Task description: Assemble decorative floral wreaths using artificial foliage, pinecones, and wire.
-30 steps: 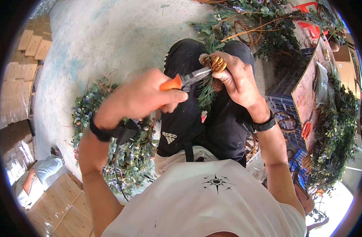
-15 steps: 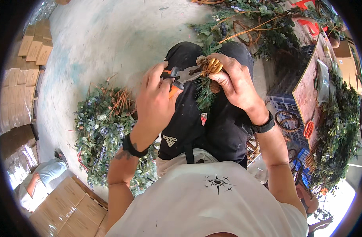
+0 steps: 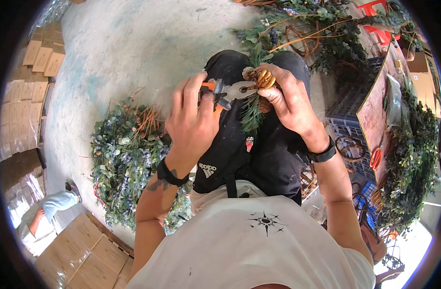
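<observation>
Over my lap, my left hand (image 3: 194, 106) is wrapped around the orange-and-black handles of a pair of pliers (image 3: 232, 91). The metal jaws reach right and meet a thin brown stem. That stem runs to a golden-brown, ridged, nut-like piece (image 3: 265, 79), pinched between the thumb and fingers of my right hand (image 3: 290, 98). Beside it sits a small brown pine cone (image 3: 249, 73). A green pine-needle sprig (image 3: 251, 118) lies beneath on my dark trousers, with another pine cone (image 3: 264, 105) partly under my right thumb.
A pile of leafy greenery (image 3: 129, 164) lies on the floor to the left. More greenery (image 3: 321, 48) lies ahead. On the right stands a board-topped table (image 3: 377, 91) with red-handled scissors (image 3: 376, 158) and blue crates. Cardboard boxes (image 3: 85, 250) and another person (image 3: 49, 216) are at far left.
The pliers' jaws have come closer together at the stem. My left hand and the nut-like piece have shifted very slightly; my right hand keeps its pinch.
</observation>
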`<act>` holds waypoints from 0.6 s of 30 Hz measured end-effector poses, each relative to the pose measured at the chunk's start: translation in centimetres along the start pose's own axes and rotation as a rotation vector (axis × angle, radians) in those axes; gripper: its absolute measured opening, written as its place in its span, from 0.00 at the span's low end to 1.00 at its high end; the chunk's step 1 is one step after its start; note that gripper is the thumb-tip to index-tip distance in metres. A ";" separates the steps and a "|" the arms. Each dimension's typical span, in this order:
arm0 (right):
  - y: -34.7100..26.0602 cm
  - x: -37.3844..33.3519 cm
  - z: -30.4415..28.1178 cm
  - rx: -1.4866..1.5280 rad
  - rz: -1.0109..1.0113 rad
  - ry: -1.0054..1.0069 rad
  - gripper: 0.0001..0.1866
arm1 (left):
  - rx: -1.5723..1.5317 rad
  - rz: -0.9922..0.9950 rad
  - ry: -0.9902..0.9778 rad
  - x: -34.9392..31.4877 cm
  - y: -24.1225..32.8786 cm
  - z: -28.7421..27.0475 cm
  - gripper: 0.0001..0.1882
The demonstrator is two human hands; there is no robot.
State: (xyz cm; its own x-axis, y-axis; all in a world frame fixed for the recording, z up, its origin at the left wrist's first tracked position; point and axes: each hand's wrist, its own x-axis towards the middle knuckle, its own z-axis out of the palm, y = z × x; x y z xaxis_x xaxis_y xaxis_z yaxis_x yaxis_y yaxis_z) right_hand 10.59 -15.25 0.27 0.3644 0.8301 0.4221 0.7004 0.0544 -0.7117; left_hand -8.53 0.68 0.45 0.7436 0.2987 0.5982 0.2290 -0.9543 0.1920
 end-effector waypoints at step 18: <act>-0.5 0.5 -0.3 0.014 -0.003 -0.028 0.25 | 0.018 0.032 -0.081 0.5 -1.3 -0.3 0.12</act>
State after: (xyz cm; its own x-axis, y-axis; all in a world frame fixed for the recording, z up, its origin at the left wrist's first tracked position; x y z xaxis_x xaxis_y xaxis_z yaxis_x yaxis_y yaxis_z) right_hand 10.63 -15.04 0.96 0.3448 0.8452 0.4083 0.6924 0.0647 -0.7186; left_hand -8.63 2.06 0.73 0.7987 0.2678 0.5389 0.2154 -0.9634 0.1595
